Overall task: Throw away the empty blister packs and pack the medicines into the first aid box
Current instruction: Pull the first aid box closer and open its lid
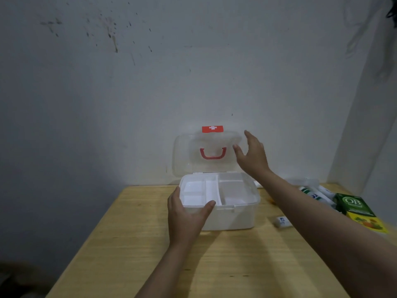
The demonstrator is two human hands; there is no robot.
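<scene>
A white first aid box [234, 218] stands open on the wooden table [150, 244], with an empty divided tray [194, 191] inside. Its clear lid [187, 151] with a red handle and a red cross label stands upright against the wall. My left hand [187, 220] grips the box's front left corner, thumb over the rim. My right hand [252, 154] is open with fingers spread at the lid's right edge; contact is unclear. Medicines lie to the right: a green and yellow carton [358, 211], white tubes [315, 193] and a small white tube [282, 221].
The table stands in a corner, with a stained wall behind it and another wall to the right. Clear plastic packaging [305, 181] lies behind the tubes. The floor left of the table is dark.
</scene>
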